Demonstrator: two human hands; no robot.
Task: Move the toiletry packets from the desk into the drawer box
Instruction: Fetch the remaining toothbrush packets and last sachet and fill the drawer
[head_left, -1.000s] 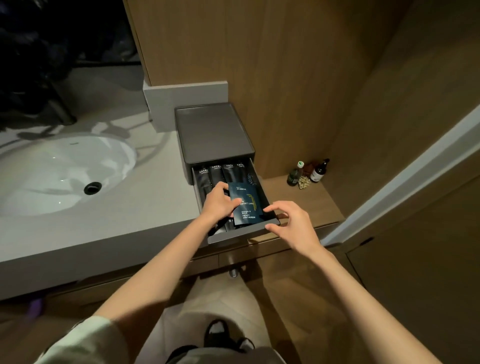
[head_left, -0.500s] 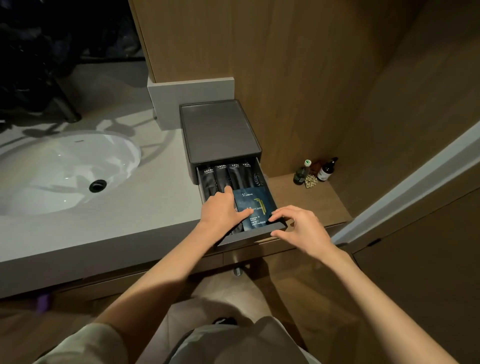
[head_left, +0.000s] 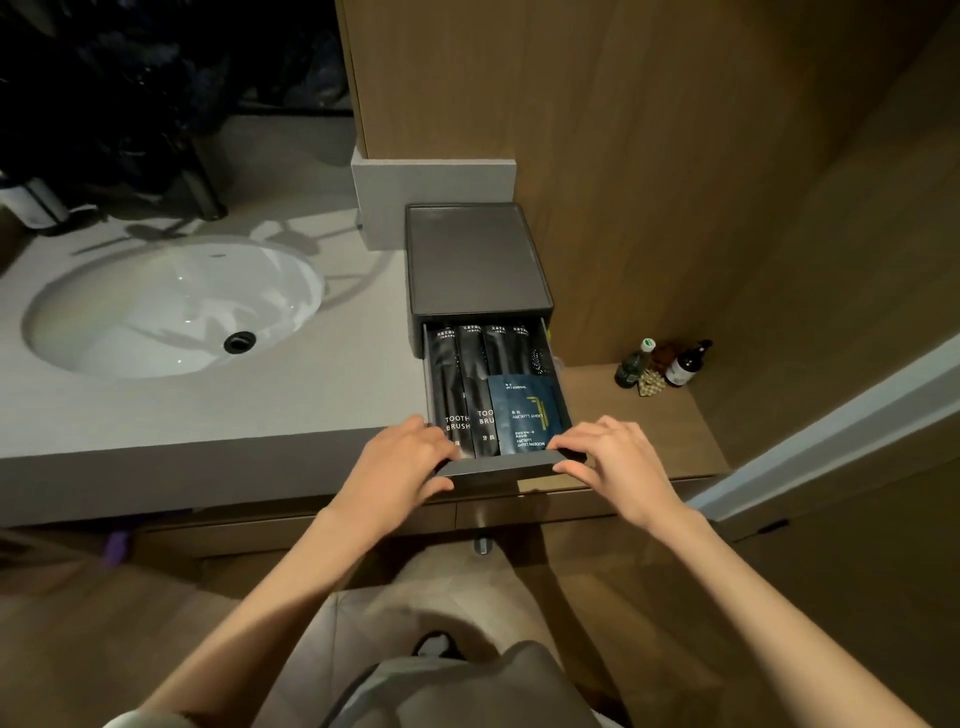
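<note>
Pale grey vanity counter (head_left: 208, 410) bears a dark grey drawer box (head_left: 475, 262), drawer pulled near. Black toothbrush packets (head_left: 457, 384) lie lengthwise near-to-far; a blue packet (head_left: 527, 413) overlaps them rightward. Left hand (head_left: 402, 462) and right hand (head_left: 613, 457) pinch the drawer's front edge (head_left: 498, 467).

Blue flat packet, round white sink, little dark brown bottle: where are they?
Blue flat packet (head_left: 527, 413): head view, middle of its printed face.
Round white sink (head_left: 171, 306): head view, inner bowl wall.
Little dark brown bottle (head_left: 684, 365): head view, its body by the label.
</note>
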